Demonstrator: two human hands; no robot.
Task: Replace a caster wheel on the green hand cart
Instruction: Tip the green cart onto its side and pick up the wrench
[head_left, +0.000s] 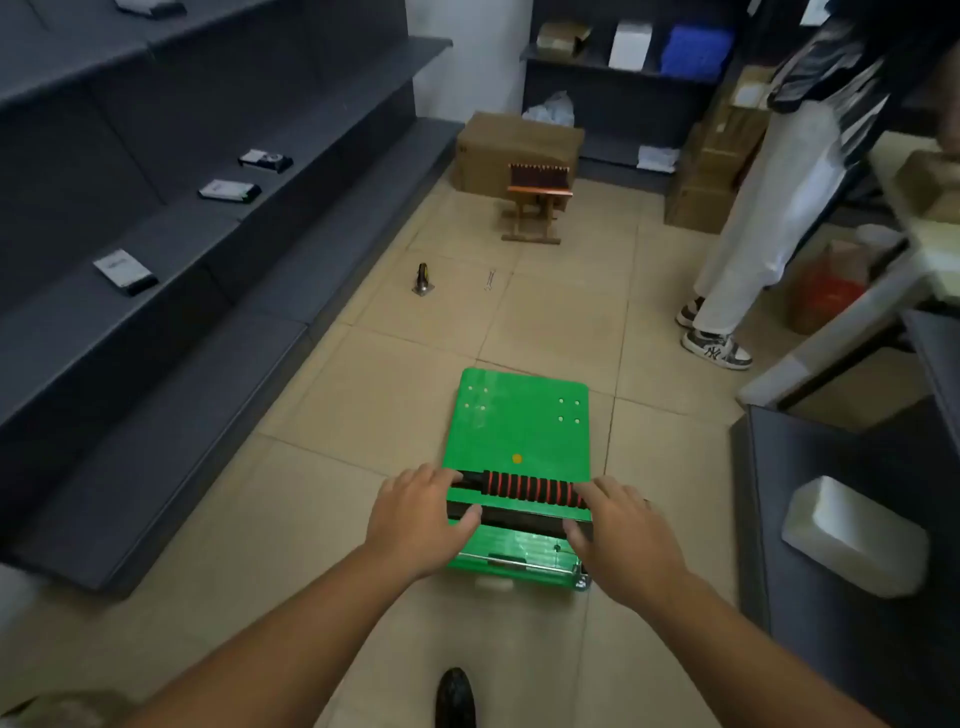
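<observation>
Dead ahead on the beige tiled floor (363, 395): the flat green plastic hand cart (519, 431), deck up, with its black tubular handle in a red-and-black ribbed grip (524, 491) across the near end; folded flat or raised, hard to tell from above; wheels hidden beneath, so no telling which caster wants changing.

Over the handle's left end, the left hand (415, 512), fingers spread and nearly straight, thumb toward the lower bar, clenched round nothing; over the right end, the right hand (618, 525) in the same loose spread; touching the tube or just above it, cannot tell.

Well beyond the cart, standing on its steel plate, the spare black caster wheel (423, 280); near it a small silver wrench (489, 279); farther back a small wooden stool (535, 208) before a brown cardboard box (519, 150).

Probably light for its size and stiff, being a moulded deck on a thin frame; likely slippery along the smooth plastic edges. Best taken by the ribbed grip or the bare tube ends for tipping over to expose the underside; if hinged, liable to swing and pinch when lifted by the handle alone; safer with one hand on the deck's rim.
</observation>
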